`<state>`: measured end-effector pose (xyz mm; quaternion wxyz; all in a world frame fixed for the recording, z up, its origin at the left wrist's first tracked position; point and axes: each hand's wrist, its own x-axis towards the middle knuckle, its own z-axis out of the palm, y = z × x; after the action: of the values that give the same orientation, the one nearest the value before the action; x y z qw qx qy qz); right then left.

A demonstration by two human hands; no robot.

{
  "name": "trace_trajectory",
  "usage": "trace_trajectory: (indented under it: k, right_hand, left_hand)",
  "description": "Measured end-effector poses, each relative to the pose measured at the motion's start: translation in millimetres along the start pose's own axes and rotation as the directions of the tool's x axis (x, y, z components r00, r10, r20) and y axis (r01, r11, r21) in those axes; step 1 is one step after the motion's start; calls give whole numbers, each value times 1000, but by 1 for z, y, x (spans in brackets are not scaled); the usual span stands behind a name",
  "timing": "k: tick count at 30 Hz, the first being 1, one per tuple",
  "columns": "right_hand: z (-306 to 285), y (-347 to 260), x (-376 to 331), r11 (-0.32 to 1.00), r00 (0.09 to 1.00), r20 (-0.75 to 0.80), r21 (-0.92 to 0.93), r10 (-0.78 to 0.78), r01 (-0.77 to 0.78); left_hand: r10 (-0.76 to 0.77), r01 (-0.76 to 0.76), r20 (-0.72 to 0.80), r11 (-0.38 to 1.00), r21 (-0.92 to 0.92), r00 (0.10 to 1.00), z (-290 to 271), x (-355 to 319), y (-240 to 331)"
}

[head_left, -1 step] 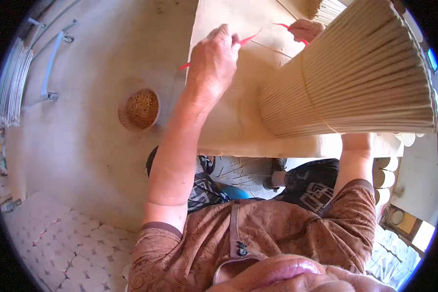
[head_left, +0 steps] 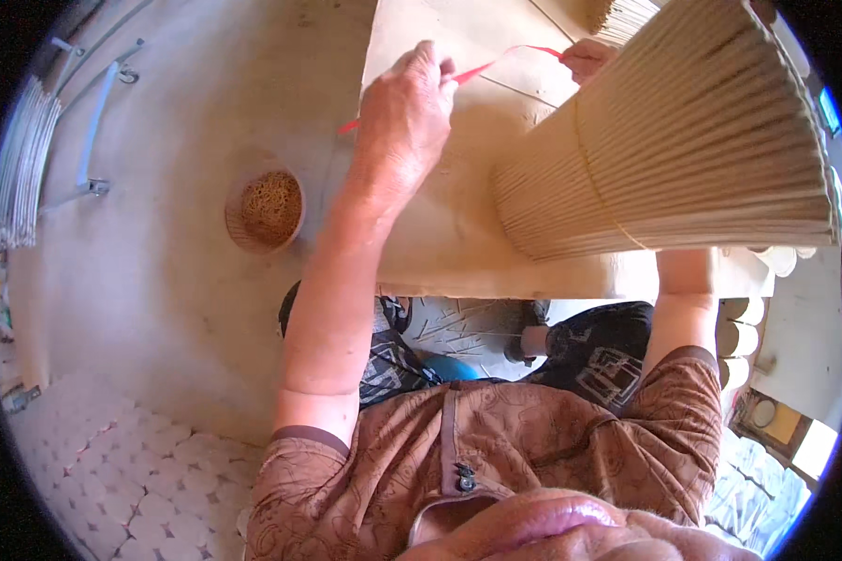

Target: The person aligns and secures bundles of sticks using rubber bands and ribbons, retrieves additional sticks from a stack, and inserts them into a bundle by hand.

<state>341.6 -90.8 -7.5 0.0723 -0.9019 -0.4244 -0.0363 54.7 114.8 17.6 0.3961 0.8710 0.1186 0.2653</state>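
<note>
A thin red ribbon (head_left: 477, 71) runs between my two hands in a loose arc above the table (head_left: 458, 234). My left hand (head_left: 404, 112) pinches it, and a tail sticks out on the left side of that hand. At the arc's other end, the fingers of my right hand (head_left: 587, 60) are closed on the ribbon. A large bundle of thin tan sticks (head_left: 692, 140) leans over the table at the right, with a narrow yellowish band (head_left: 594, 178) around it. My right forearm passes behind the bundle, which hides its middle part.
On the floor at left stands a round pinkish basket (head_left: 237, 227) of small tan pieces. A wheeled metal frame (head_left: 92, 140) is farther left. Pale wrapped packs (head_left: 159, 477) cover the lower left. Another stick bundle (head_left: 627, 21) lies at the table's far side; loose sticks litter the floor below.
The ribbon now spans the gap between my hands as one arc, where a break showed before. Both hands sit slightly higher and farther left in the picture.
</note>
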Motion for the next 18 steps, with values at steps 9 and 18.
trace_trajectory:
  k: [9, 18]
  right_hand:
    - [-81, 15, -86, 915, 927, -244, 357, 284, -187]
    - [-106, -32, -156, 826, 839, -384, 550, 385, -128]
  left_hand:
    - [139, -135, -33, 985, 108, 990, -40, -16, 48]
    - [118, -113, -94, 992, 60, 989, -60, -36, 67]
